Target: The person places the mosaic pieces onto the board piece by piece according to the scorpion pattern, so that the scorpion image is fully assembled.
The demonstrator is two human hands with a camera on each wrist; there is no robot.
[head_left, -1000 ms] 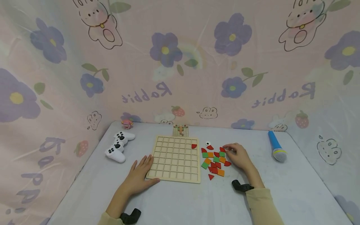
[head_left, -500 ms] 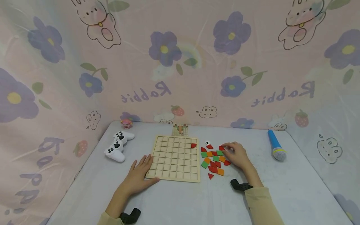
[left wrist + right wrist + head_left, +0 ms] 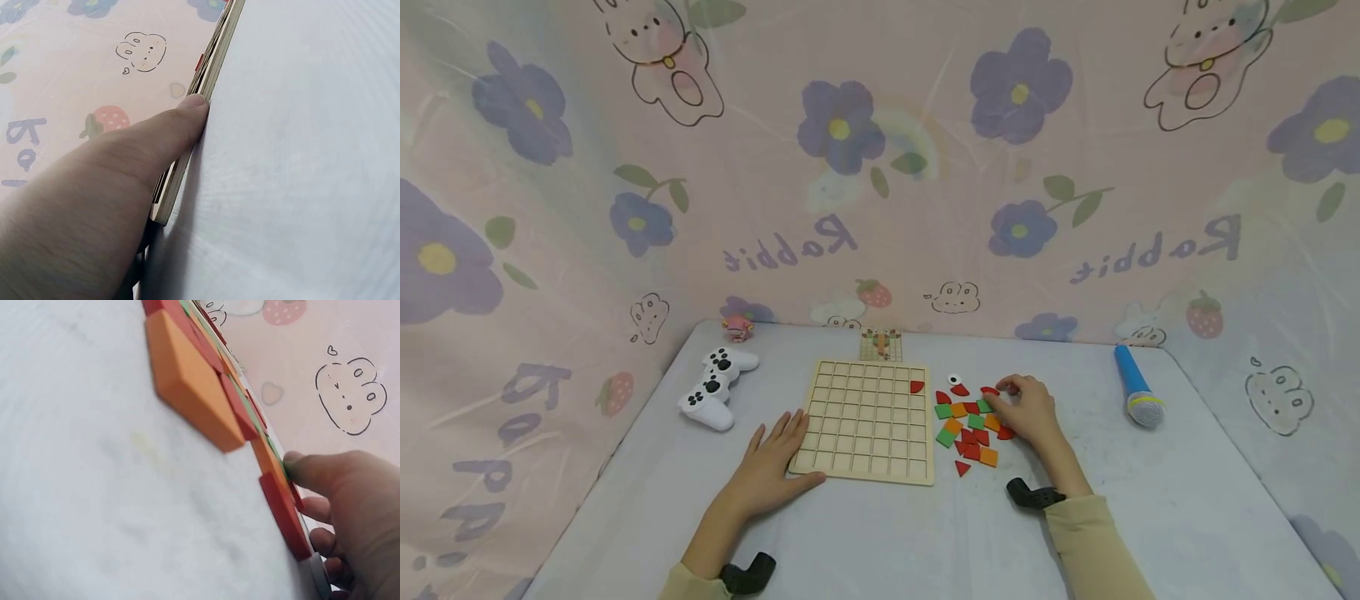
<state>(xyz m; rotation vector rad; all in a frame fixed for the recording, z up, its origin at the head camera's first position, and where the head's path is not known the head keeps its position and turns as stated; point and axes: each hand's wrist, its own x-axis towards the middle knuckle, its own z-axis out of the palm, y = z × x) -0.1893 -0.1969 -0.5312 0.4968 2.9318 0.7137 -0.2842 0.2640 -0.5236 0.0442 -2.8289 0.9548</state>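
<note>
A square wooden grid board point(image 3: 861, 425) lies on the table, with one red quarter-circle piece point(image 3: 917, 387) in a cell near its upper right. My left hand point(image 3: 766, 471) rests spread at the board's left side; in the left wrist view its thumb point(image 3: 181, 122) lies against the board's edge. To the right of the board, small red, green and orange wooden pieces point(image 3: 976, 422) form a loose cluster. At the cluster's far right, my right hand point(image 3: 1030, 408) pinches a red curved-edge piece point(image 3: 989, 390) between thumb and index finger, partly hidden in the right wrist view.
A small patterned card point(image 3: 881, 344) lies behind the board. At the left are a white game controller point(image 3: 718, 390) and a pink figurine point(image 3: 738, 328). A blue toy microphone point(image 3: 1137, 387) lies at the right. One white round piece point(image 3: 954, 379) sits beyond the cluster.
The right hand has shifted slightly left, its thumb closing in beside the index finger on the red piece, which has turned and moved slightly away. The left hand stays put.
</note>
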